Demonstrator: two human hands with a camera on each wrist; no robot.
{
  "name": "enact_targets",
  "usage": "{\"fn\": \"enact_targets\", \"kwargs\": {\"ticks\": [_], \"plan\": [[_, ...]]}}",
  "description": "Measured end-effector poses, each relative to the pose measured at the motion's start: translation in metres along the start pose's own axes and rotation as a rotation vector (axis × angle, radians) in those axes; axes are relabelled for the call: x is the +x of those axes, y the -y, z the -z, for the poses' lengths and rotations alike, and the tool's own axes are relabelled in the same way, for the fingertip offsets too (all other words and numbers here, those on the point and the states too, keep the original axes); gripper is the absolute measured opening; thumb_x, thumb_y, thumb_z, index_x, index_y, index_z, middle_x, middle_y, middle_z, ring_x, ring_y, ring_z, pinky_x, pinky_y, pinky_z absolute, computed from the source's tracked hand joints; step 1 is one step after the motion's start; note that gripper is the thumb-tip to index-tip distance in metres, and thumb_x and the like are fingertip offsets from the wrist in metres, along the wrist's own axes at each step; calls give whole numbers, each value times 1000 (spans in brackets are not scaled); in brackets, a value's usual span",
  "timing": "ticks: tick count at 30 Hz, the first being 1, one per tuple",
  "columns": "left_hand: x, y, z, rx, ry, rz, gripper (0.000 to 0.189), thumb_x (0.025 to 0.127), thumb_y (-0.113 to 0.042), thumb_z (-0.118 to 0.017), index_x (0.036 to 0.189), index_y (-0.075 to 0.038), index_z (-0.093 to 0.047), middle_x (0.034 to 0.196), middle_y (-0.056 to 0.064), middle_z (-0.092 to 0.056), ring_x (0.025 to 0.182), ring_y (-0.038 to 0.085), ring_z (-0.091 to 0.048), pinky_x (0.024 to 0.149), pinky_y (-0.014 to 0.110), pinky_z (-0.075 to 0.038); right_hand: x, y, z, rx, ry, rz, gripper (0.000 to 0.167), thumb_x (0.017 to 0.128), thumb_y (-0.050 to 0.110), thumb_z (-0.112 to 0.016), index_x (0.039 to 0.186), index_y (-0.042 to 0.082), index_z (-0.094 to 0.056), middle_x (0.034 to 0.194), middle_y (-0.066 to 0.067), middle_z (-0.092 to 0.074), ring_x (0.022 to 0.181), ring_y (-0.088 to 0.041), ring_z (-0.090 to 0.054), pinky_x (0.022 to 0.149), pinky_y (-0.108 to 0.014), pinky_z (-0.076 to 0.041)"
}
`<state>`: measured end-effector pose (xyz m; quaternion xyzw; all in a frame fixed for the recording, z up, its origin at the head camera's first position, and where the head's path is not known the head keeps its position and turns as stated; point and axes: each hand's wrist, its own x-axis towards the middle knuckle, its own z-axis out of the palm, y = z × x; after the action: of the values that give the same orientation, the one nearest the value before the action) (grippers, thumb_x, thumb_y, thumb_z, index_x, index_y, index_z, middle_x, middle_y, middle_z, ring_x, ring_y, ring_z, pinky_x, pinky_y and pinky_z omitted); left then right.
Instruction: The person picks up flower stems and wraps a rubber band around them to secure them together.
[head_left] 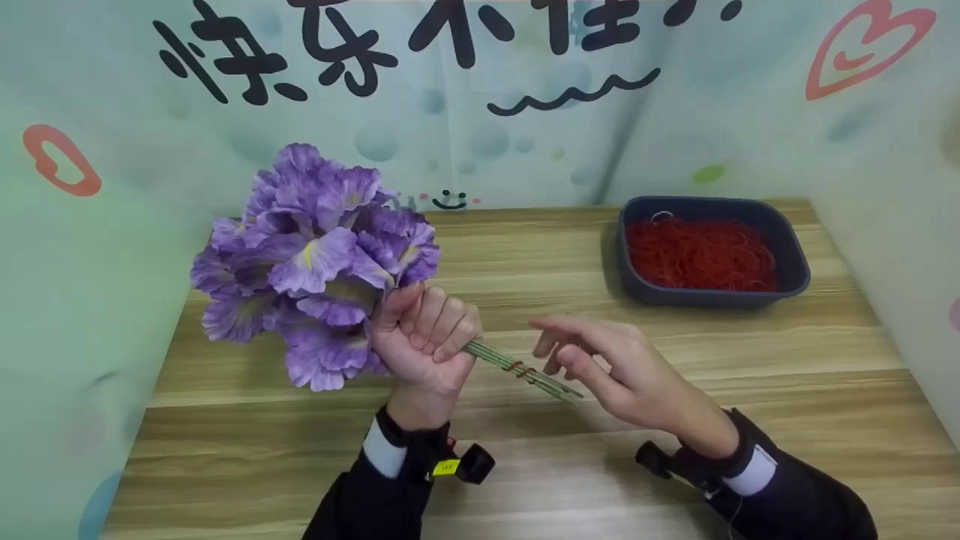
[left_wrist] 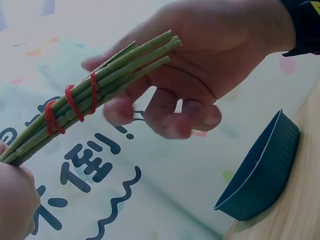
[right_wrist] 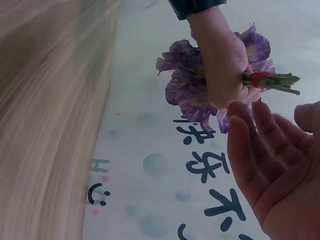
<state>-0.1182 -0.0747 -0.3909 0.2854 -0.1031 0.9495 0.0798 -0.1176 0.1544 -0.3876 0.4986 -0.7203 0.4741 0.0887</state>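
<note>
My left hand (head_left: 429,341) grips a bunch of purple artificial flowers (head_left: 311,259) by the stems, just below the blooms. The green stems (head_left: 491,354) stick out of the fist toward the right. Around them, near the cut ends, a red rubber band (left_wrist: 73,102) is wound in several loops. Beside the stem ends is my right hand (head_left: 626,367), its fingers loosely bent and nothing held in them. In the right wrist view, the right palm (right_wrist: 285,185) is turned up, apart from the stems. The left fist hides part of the stems.
A dark blue plastic tub (head_left: 712,296) with many red rubber bands (head_left: 701,255) stands at the back right of the wooden table (head_left: 525,465). A printed cloth backdrop (head_left: 450,150) rises behind the table and along both sides.
</note>
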Motion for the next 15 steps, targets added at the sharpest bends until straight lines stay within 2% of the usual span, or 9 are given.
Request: {"fn": "enact_targets", "kwargs": {"ticks": [3,6,8,11,15], "plan": [[0,1,0,24,-21,-9,60,102,-3,-55,59,-21,-17,52,-9,-16,45,6,-12,42,15,-8,-3,6,-2,32,28,-73,48,121,21,-49,164,0,-49,117,-17,-80,84,-19,-81,73,-22,-67],[0,2,1,57,-46,-18,61,102,-4,-58,59,-21,-17,52,-9,-15,45,6,-11,42,14,-7,-7,11,-6,26,74,-133,57,122,28,-49,175,12,-36,120,-16,-79,79,-14,-79,70,-23,-65],[-1,3,2,66,-55,-21,62,102,-4,-58,59,-20,-16,52,-9,-15,45,5,-10,42,14,-7,-9,12,-10,17,104,-167,59,122,28,-50,177,14,-33,119,-15,-79,76,-12,-76,67,-22,-64],[-2,3,4,66,-67,-17,62,102,-4,-58,60,-20,-16,53,-9,-15,45,5,-10,43,14,-7,-10,13,-16,-6,146,-212,59,120,22,-53,174,7,-36,111,-11,-78,75,-8,-73,68,-23,-63],[-2,5,4,42,-94,-2,62,102,-4,-59,59,-21,-16,53,-9,-15,45,6,-10,43,15,-7,-9,15,-21,-37,200,-291,49,118,16,-55,163,-1,-49,98,-3,-72,76,1,-63,70,-25,-60]]}}
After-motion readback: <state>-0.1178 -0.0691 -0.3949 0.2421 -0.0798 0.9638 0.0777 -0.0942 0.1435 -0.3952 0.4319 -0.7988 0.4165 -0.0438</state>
